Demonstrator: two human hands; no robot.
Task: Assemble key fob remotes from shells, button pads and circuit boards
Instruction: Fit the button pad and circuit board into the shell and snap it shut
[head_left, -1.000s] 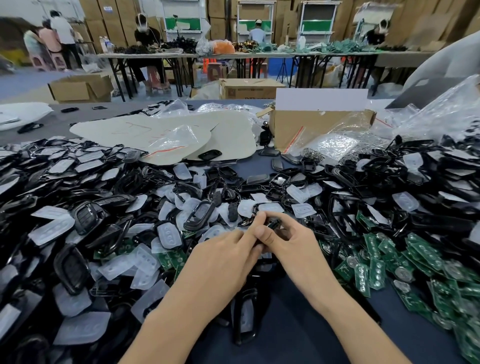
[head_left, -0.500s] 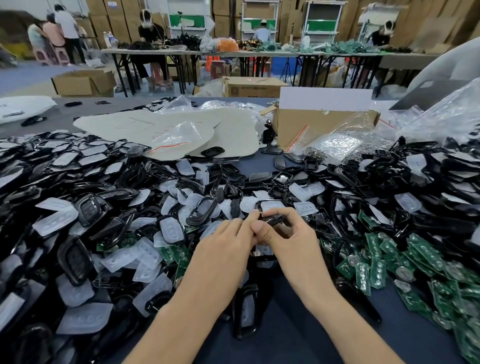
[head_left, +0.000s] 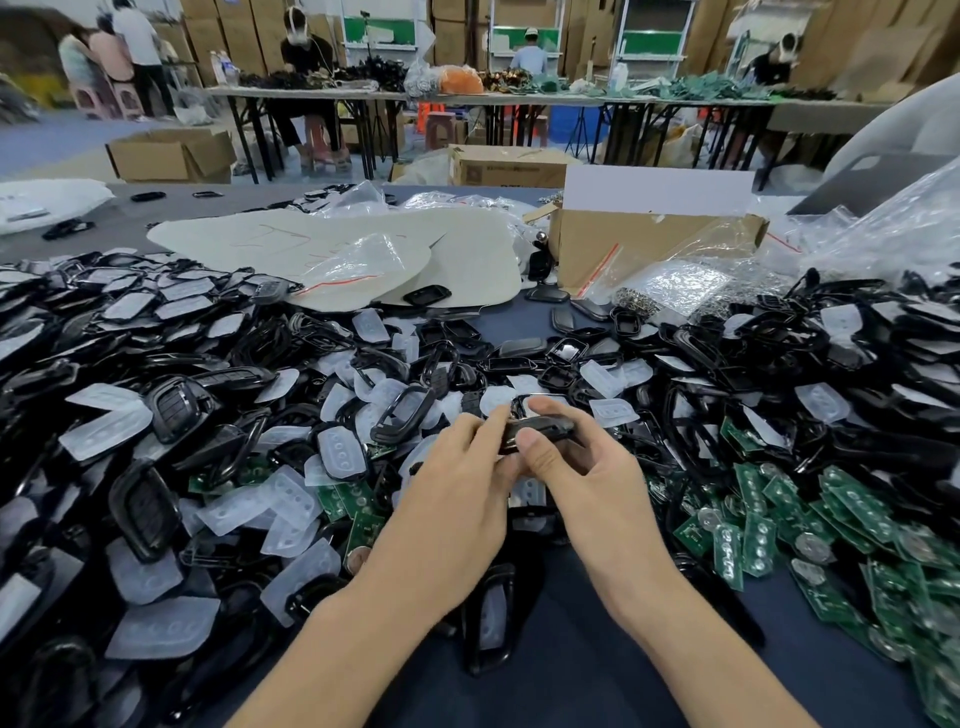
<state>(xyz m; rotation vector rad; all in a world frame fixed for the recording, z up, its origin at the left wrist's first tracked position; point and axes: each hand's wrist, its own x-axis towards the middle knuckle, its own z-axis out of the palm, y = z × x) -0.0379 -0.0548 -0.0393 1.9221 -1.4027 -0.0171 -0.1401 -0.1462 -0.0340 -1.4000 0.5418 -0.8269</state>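
My left hand (head_left: 457, 493) and my right hand (head_left: 582, 478) meet at the middle of the table and together pinch one black key fob shell (head_left: 540, 432), held edge-on between thumbs and fingers. Its inside is hidden by my fingers. Black shells (head_left: 171, 405) lie heaped to the left and far right. Translucent white button pads (head_left: 337, 452) are scattered among them. Green circuit boards (head_left: 753, 530) with round coin cells pile up at the right. Another black shell with a pad in it (head_left: 488, 618) lies just under my wrists.
A cardboard box (head_left: 623, 249) with clear plastic bags (head_left: 675, 280) stands behind the pile. Pale flat sheets (head_left: 322, 249) lie at back left. Dark table cloth (head_left: 571, 675) shows between my forearms. People work at long tables (head_left: 363, 93) in the background.
My hands have lifted the black shell slightly and turned it, my right thumb now lying across its near edge. The view has shifted a little forward.
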